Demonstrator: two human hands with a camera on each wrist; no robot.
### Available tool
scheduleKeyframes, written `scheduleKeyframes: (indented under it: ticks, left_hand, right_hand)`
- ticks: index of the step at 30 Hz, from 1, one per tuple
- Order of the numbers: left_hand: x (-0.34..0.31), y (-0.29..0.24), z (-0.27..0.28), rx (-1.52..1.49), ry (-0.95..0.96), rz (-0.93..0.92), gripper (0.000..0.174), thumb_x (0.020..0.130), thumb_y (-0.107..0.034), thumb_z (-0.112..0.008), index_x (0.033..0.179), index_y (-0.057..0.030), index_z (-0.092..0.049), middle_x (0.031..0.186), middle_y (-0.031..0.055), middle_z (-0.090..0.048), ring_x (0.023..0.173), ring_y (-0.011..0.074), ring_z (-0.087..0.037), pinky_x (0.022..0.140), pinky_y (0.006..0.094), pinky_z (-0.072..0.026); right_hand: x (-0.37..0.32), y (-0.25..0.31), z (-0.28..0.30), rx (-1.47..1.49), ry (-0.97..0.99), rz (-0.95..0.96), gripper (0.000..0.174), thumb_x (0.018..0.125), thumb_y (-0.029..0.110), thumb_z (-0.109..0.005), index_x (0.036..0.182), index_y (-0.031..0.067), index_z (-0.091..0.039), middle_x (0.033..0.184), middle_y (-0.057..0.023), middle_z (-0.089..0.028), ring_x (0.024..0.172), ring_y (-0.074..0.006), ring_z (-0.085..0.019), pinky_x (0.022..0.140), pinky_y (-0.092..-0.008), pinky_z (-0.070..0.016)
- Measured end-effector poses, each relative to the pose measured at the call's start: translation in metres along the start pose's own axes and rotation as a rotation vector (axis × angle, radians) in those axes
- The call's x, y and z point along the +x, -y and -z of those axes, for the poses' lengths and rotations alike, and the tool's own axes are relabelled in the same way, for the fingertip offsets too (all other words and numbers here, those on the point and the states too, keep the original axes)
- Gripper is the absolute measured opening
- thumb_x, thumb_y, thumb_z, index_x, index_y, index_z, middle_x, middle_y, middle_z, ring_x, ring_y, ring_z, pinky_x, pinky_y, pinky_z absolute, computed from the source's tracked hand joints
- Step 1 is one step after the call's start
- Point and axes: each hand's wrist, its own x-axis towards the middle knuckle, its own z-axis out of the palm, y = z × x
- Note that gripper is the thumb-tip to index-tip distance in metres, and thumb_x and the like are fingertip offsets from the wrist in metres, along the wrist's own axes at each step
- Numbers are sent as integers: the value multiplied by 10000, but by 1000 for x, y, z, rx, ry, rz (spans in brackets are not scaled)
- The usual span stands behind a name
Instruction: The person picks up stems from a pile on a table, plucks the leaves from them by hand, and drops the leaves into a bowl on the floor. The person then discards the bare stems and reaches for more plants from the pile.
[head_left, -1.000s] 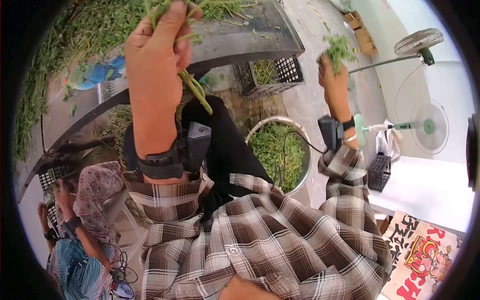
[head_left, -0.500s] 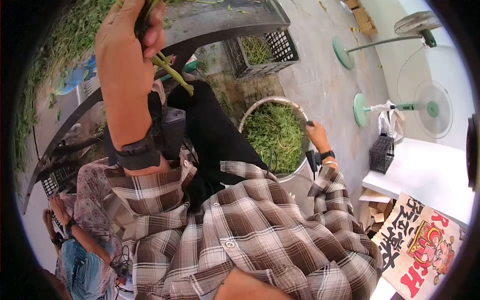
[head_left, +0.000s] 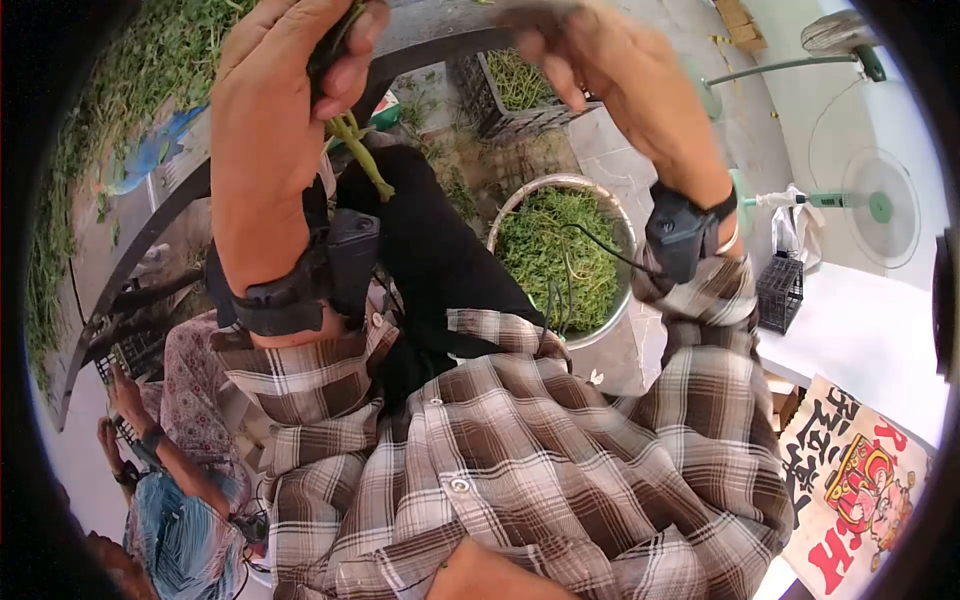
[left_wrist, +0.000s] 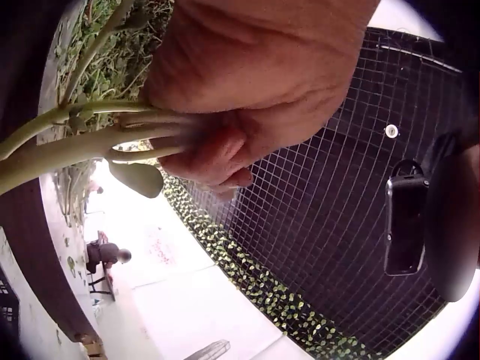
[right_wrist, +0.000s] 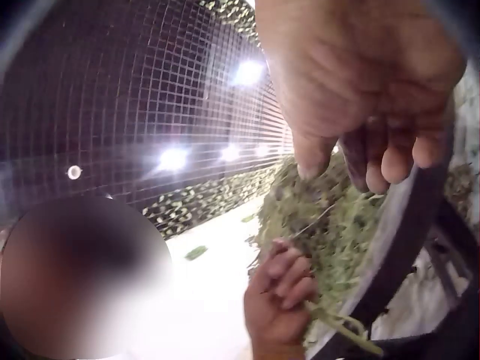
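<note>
Green stems (head_left: pixel 360 160) hang from the left hand (head_left: pixel 275 150), whose fingers curl round them at the table's edge in the head view. The left wrist view shows thick pale stems (left_wrist: pixel 67 154) gripped in that hand (left_wrist: pixel 255 82), with a round leaf below. The right hand (head_left: pixel 640 95) is raised to the right of the left one, apart from it and blurred. In the right wrist view the right hand (right_wrist: pixel 367 82) has its fingers loosely bent with nothing in them, and the left hand (right_wrist: pixel 281 300) holds the stems lower down.
Greens lie heaped on the dark table (head_left: pixel 440 45). Below are a round metal basin (head_left: pixel 627 235) of leafy pieces and a black crate (head_left: pixel 490 120) of stems. Another person's hands (head_left: pixel 125 395) are at the lower left; fans (head_left: pixel 880 208) stand at the right.
The right hand held a leafy sprig, went down to the basin's rim, and is now back up near the left hand without the sprig. The left hand shifted left, still holding stems.
</note>
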Motion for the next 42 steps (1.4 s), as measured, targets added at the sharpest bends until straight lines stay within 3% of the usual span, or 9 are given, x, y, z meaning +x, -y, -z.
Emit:
scheduleKeyframes:
  ticks: [8, 10, 13, 17, 22, 25, 35, 38, 42]
  left_hand:
    - [-7, -26, -13, 52, -192, 165, 194, 915, -173, -421, 859, -16, -521, 579, 4, -434, 407, 46, -313, 374, 187, -254]
    - [-7, -19, -17, 114, -123, 93, 202, 917, -182, -418, 882, -14, -526, 581, -5, -431, 408, 49, -310, 383, 198, -255]
    - [-10, -20, -19, -9, -90, 233, 232, 916, -190, -429, 973, 7, -537, 593, -11, -432, 428, 51, -310, 398, 213, -246]
    - [-9, -17, -13, 33, -29, 256, 227, 915, -194, -444, 990, -3, -543, 605, -9, -436, 435, 48, -309, 400, 214, -243]
    - [-6, -12, -20, 35, -77, 379, 223, 906, -185, -464, 994, -8, -567, 618, -17, -460, 449, 40, -321, 399, 206, -241]
    - [-8, -4, -24, 39, -59, 233, 253, 913, -186, -474, 1055, 0, -568, 639, -32, -478, 459, 26, -320, 403, 196, -235]
    - [-6, 11, -41, 6, 22, 139, 256, 925, -203, -478, 1038, 4, -576, 589, -59, -441, 446, 11, -295, 401, 185, -197]
    - [-10, 6, -48, -117, -280, 196, 243, 932, -211, -462, 1005, -2, -561, 569, -54, -429, 429, 16, -290, 389, 182, -201]
    - [0, 14, -16, -576, 182, -73, 332, 893, -292, -517, 1094, -30, -487, 586, -10, -445, 430, 56, -313, 375, 196, -237]
  right_hand:
    - [62, 42, -26, -95, 206, 31, 456, 894, 480, -445, 814, 42, -543, 616, -29, -495, 516, -87, -462, 466, -214, -331]
    - [77, 47, -34, 108, 528, 201, 398, 904, 407, -478, 823, 27, -567, 624, -30, -496, 505, -87, -448, 461, -208, -325]
    - [64, 56, -42, 409, 353, -177, 321, 899, 332, -521, 850, 25, -601, 592, -15, -470, 483, -74, -413, 425, -214, -302]
    - [70, 50, -35, 188, 183, -185, 258, 894, 269, -543, 885, 24, -622, 614, -21, -509, 465, -56, -374, 392, -221, -275]
    - [73, 33, -12, 418, 608, 115, 280, 912, 281, -504, 913, 28, -623, 673, 2, -539, 440, -38, -329, 376, -215, -251]
    - [58, 34, -34, 510, 190, 5, 307, 930, 323, -452, 890, 53, -593, 652, 25, -493, 433, -35, -312, 363, -202, -243]
    - [45, 23, -33, 913, 75, -83, 327, 948, 340, -382, 677, 161, -417, 561, 67, -325, 419, -34, -221, 336, -182, -201]
    - [40, 13, -34, 1060, 34, 27, 355, 946, 345, -378, 635, 173, -387, 540, 75, -305, 411, -37, -206, 334, -192, -168]
    - [11, -9, -21, 1239, -75, -37, 390, 950, 364, -350, 614, 167, -368, 525, 64, -264, 404, -64, -183, 339, -208, -164]
